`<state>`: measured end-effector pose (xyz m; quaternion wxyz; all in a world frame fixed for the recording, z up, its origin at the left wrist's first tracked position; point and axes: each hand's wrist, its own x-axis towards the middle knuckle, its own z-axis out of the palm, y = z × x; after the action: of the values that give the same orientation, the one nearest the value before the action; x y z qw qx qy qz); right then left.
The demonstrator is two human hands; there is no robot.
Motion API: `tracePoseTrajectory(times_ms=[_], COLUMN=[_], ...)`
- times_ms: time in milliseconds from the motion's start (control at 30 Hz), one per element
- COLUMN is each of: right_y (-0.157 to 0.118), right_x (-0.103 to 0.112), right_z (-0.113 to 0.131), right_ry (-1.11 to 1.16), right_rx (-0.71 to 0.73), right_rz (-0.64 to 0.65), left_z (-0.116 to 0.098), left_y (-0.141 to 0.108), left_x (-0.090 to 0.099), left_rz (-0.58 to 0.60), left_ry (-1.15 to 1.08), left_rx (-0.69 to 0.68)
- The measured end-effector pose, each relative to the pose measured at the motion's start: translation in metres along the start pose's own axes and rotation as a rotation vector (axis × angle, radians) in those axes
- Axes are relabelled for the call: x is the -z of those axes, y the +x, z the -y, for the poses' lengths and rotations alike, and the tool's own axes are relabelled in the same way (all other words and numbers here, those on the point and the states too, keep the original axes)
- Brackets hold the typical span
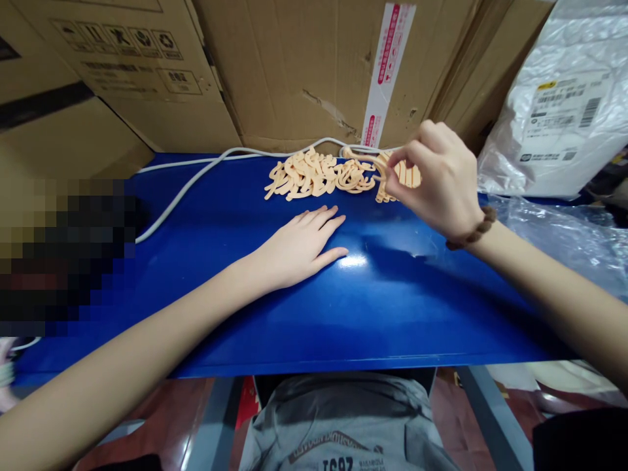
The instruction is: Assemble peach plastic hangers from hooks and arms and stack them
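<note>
Several pale orange curved pieces lie in a loose pile at the back of the blue table. My left hand rests flat on the table just in front of that pile, fingers stretched out and holding nothing. Raised over the right end of the pieces, my right hand pinches a thin pale orange piece between thumb and fingertips. Behind and beneath its fingers sits a neater group of striped-looking pale pieces, partly hidden by the hand.
Cardboard boxes stand along the back edge. A white cable curves over the back left. White plastic packages and clear plastic wrap lie at the right. A blurred dark object is at the left.
</note>
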<state>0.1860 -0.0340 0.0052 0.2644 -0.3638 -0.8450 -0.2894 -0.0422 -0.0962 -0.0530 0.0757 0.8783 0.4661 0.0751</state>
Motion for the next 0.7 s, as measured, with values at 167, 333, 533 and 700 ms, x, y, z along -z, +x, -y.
tracePoseTrajectory(times_ms=[167, 333, 533, 700], right_y=[-0.039, -0.053, -0.052, -0.056], right_x=[0.012, 0.019, 0.015, 0.007], right_z=[0.015, 0.019, 0.016, 0.015], right_ry=[0.057, 0.144, 0.096, 0.08], right_rx=[0.328, 0.292, 0.333, 0.364], right_rz=[-0.152, -0.182, -0.186, -0.156], left_z=[0.002, -0.003, -0.005, -0.002], left_y=[0.003, 0.004, 0.006, 0.007], left_x=[-0.006, -0.001, 0.001, 0.001], left_rz=[-0.255, -0.252, -0.21, -0.235], left_ry=[-0.478, -0.773, -1.019, -0.984], left_rx=[0.054, 0.061, 0.007, 0.049])
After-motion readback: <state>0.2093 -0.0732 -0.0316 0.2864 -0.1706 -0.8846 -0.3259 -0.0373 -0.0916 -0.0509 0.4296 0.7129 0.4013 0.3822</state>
